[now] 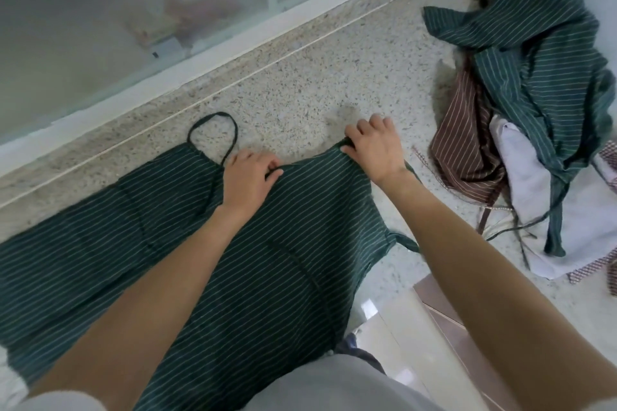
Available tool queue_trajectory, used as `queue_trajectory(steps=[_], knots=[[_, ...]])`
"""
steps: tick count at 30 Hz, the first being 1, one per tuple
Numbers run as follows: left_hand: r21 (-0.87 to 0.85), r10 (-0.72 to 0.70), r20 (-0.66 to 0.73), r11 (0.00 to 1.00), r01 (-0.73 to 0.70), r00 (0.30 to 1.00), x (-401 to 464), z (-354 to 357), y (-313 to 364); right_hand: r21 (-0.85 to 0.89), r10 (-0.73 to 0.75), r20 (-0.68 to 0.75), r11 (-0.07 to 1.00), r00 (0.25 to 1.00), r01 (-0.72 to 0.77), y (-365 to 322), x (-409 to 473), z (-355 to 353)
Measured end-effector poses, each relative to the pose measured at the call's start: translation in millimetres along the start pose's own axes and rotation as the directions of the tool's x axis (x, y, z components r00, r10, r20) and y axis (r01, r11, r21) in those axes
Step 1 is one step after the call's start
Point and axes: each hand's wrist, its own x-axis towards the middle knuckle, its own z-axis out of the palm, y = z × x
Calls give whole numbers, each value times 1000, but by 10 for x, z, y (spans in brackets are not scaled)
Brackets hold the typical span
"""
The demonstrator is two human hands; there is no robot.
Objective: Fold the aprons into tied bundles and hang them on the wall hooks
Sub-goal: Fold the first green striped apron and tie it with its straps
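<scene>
Green striped apron (267,243) edge pinched by both hands' curled fingers (272,173).

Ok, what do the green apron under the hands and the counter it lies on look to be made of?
Green apron: looks like thin woven cloth, matte, perhaps cotton or a blend; it creases softly and has fine pale stripes. Counter: speckled beige stone, probably granite or terrazzo, smooth with a dull sheen.

Both bare forearms extend forward from the lower frame edge, converging toward twelve o'clock. The left hand (248,177) lies palm down, fingers curled toward three o'clock, pinching a fold of cloth. The right hand (375,147), at its two o'clock, is palm down, knuckles raised, thumb and fingers gripping the cloth edge.
</scene>
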Motion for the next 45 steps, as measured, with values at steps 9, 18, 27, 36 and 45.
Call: queue_trajectory(steps=[9, 18, 27, 36, 45], knots=[[-16, -185, -134, 983, 184, 974, -803, 36, -25, 279, -190, -77, 938, 979, 204, -600, -830, 369], [-15, -364, 85, 930, 367, 927, -830, -77, -586, 222, -124, 240, 973, 963, 70, -549, -1034, 688], [-590, -495, 6, 700, 402, 869, 207, -467, -226, 272, -155, 109, 955, 982, 121, -683, -936, 511], [-447, -165, 200, 862, 240, 966, -288, -186, 137, 407, -261, -43, 877, 964, 256, -935, -1198, 428], [-138, -230, 114, 960, 245, 966, -2462, 6, 141, 369, -573, -159, 721, 804, 586, -1267, -2135, 411]])
